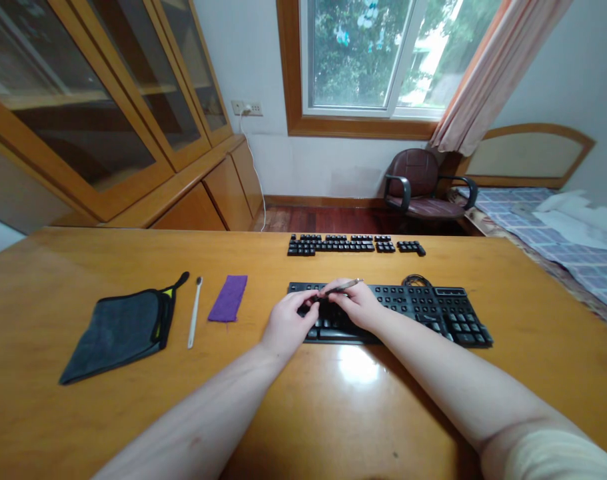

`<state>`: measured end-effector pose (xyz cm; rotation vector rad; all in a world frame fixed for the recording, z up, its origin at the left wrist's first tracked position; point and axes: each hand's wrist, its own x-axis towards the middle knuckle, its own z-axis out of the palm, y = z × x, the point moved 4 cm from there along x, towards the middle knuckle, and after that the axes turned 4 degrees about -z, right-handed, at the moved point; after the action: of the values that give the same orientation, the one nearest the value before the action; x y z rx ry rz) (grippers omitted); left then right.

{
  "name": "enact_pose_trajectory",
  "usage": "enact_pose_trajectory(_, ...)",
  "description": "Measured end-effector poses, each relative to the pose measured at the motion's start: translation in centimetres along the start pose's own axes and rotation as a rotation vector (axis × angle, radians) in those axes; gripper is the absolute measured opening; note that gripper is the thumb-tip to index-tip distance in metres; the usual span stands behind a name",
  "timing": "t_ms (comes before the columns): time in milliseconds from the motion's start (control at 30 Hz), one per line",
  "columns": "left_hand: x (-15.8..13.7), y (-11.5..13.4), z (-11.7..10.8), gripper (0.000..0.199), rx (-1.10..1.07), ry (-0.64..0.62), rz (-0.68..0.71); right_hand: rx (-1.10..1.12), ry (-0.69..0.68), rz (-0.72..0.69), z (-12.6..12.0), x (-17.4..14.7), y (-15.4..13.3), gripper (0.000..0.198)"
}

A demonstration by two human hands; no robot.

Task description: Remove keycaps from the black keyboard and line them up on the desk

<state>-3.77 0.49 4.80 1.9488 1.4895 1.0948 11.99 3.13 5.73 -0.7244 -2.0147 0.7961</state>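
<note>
A black keyboard (398,303) lies on the wooden desk in front of me, with many keycaps off its upper part and others still fitted at its right end and front edge. My right hand (356,303) rests over its left half, closed around a slim, pen-like metallic tool (350,285). The tool's lower end is between my two hands, close to the keys. My left hand (290,321) is at the keyboard's left end, thumb and forefinger pinched together; a small dark thing shows at the fingertips, its kind unclear.
Behind the keyboard, loose black keycaps (346,245) are laid out in rows. Its coiled cable (417,280) sits at the back edge. Leftward lie a purple cloth (229,299), a white toothbrush (195,313) and a folded grey cloth (116,333). A chair (420,180) stands beyond the desk.
</note>
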Motion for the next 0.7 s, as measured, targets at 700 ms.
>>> enact_pose_trajectory(700,0.0,0.2,-0.5,0.022,0.018,0.061,-0.047,0.235,0.022,0.270,0.8,-0.5,1.6,0.042)
